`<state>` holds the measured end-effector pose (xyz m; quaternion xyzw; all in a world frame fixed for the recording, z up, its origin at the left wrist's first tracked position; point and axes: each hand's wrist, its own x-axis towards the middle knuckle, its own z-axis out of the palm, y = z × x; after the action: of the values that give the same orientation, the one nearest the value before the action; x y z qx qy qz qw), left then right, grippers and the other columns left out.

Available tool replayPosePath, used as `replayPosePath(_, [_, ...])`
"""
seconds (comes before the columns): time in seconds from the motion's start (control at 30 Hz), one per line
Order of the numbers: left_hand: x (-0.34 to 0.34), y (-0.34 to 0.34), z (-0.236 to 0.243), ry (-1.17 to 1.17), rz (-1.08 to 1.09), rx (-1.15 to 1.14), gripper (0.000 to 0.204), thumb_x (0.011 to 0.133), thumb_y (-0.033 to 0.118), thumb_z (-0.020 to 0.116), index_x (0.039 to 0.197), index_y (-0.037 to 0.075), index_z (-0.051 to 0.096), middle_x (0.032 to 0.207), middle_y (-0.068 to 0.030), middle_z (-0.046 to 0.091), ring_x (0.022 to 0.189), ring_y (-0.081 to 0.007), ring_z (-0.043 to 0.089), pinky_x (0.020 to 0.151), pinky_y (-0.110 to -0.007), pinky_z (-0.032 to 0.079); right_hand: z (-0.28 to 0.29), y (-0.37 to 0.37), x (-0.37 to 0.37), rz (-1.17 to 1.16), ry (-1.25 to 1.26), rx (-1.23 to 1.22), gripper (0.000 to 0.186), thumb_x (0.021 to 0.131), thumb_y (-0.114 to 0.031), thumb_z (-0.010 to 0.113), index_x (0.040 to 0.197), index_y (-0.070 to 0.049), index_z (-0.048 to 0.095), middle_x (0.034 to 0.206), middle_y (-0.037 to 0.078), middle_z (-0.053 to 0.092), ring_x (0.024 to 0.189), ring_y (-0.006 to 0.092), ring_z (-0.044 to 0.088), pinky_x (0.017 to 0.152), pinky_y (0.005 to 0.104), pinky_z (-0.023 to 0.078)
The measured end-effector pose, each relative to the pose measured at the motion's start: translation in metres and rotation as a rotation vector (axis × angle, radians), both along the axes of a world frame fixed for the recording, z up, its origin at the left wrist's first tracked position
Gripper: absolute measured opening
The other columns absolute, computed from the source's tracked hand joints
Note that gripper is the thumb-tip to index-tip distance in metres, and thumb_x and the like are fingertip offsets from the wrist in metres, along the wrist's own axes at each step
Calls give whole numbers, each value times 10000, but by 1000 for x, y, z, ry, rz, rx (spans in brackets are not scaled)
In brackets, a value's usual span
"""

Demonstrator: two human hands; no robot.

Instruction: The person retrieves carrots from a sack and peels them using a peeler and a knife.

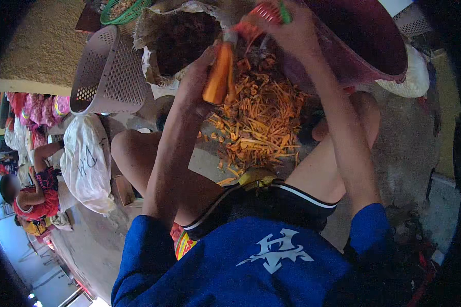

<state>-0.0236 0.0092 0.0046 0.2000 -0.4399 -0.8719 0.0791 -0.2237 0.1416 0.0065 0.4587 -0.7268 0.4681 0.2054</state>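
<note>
My left hand (206, 60) is closed round a thick orange carrot (220, 77), its wide end pointing down toward me. To the right and a little higher, my right hand (296, 35) grips a red-and-green handled tool (265, 14). Motion blurs the tool's working end near the top of the carrot, and I cannot tell whether they touch. Below both hands, a loose heap of orange peelings and cut ends (264, 120) lies on the floor between my legs.
An open sack of dark contents (182, 43) stands beyond my left hand, beside a grey perforated basket (110, 77). A large maroon tub (361, 77) is at the right. A full white sack (87, 161) lies left; another person (33, 197) sits behind it.
</note>
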Motion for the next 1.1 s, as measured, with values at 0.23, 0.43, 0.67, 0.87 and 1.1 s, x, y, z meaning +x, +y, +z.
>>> replayPosePath(0.23, [7,1,7,-18,23,37,374,1023,350,529,1247,50,540,1018,-66,643,871,-159,673,750,-315,582,10,6,57,296,-209,120,426,764,-295,853,1083,-81,671,978,66,709,902,155,689,845,306,537])
replayPosePath(0.43, [-3,-9,-3,-71,-12,-22,339,1034,352,504,1226,79,566,1004,-52,644,832,-152,663,714,-288,572,13,1,27,251,-190,115,414,765,-274,857,1068,-66,667,961,39,700,905,126,667,839,296,530])
replayPosePath(0.67, [-3,-9,-4,152,-6,88,310,1029,325,513,1173,62,591,979,-46,648,800,-134,660,657,-277,570,11,7,49,254,-246,57,417,767,-303,856,1055,-58,678,1006,53,714,920,135,680,830,298,535])
replayPosePath(0.87, [-2,8,12,20,26,78,296,1027,306,512,1156,52,595,972,-63,651,764,-138,663,661,-284,575,16,9,33,248,-147,138,414,769,-323,856,1041,-64,681,987,38,707,908,125,670,818,300,539])
replayPosePath(1.1, [1,4,11,-34,33,41,331,1018,351,530,1175,64,577,949,-61,644,757,-137,659,641,-272,565,11,4,54,392,-104,123,384,784,-278,840,1063,-70,678,1002,53,713,909,131,675,819,302,539])
